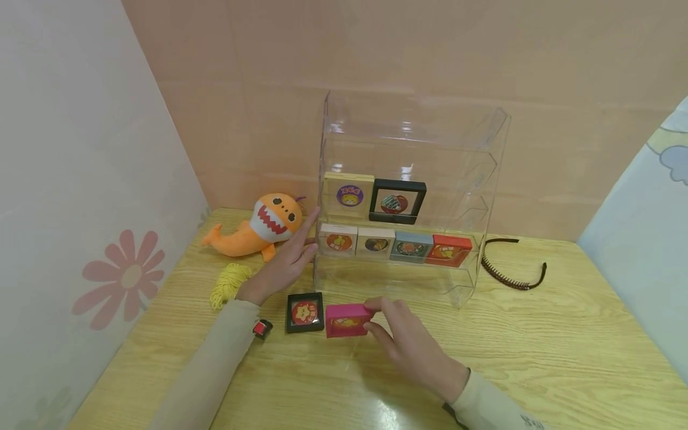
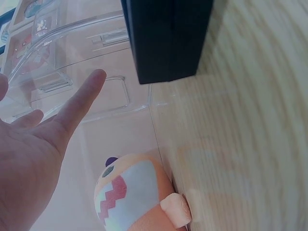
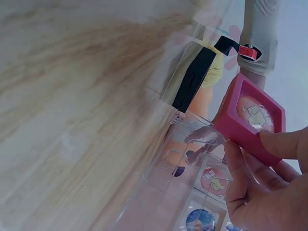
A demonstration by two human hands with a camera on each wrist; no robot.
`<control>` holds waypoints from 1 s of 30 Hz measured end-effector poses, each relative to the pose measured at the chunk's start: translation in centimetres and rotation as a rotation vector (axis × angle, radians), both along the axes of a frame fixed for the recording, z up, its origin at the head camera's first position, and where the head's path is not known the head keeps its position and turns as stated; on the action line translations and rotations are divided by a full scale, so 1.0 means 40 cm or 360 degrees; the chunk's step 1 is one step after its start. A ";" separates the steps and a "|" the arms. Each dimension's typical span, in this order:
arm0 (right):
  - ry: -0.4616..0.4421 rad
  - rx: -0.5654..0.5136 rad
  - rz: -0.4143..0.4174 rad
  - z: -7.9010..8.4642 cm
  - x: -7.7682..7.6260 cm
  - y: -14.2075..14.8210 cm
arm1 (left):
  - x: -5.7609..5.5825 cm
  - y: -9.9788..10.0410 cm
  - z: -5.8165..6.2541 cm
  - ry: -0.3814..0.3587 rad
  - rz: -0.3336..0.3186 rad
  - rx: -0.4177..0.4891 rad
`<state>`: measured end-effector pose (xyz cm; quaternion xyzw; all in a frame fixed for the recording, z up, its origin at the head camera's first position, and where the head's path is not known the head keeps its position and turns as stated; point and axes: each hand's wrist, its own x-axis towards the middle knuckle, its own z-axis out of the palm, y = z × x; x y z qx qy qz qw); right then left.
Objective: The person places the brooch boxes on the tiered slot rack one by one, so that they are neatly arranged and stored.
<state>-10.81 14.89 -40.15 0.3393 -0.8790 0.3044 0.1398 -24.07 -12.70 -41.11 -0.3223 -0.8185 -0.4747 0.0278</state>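
Note:
My right hand [image 1: 411, 343] pinches the right end of a small pink display frame [image 1: 346, 319] between thumb and fingers, in front of a clear tiered rack [image 1: 495, 134]. In the right wrist view the pink frame [image 3: 250, 118] shows a round picture inside. With fairly straight fingers, my left hand [image 1: 283, 263] lies against the rack's left side. A black frame [image 1: 304, 312] with a red round picture is on the table, just left of the pink one. The rack's lowest filled tier holds several frames, the red frame [image 1: 449, 251] at its right end.
Higher on the rack stand a cream frame [image 1: 348, 195] and a black frame [image 1: 398, 201]. Left of it are an orange plush shark [image 1: 258, 230] and a bundle of yellow cord [image 1: 228, 285]. A dark headband [image 1: 505, 278] lies on the right. Walls border the table [image 1: 564, 334].

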 end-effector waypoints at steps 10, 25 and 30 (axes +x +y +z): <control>0.0059 -0.0039 -0.0029 0.002 -0.031 -0.013 | 0.001 0.001 -0.001 -0.0020 0.0006 0.0003; 0.0056 -0.0077 -0.0129 0.008 -0.073 -0.016 | -0.002 0.000 -0.001 0.0009 0.0014 -0.0008; 0.0092 -0.0081 -0.0158 0.009 -0.087 -0.013 | 0.000 0.000 0.001 0.0003 0.0023 -0.0019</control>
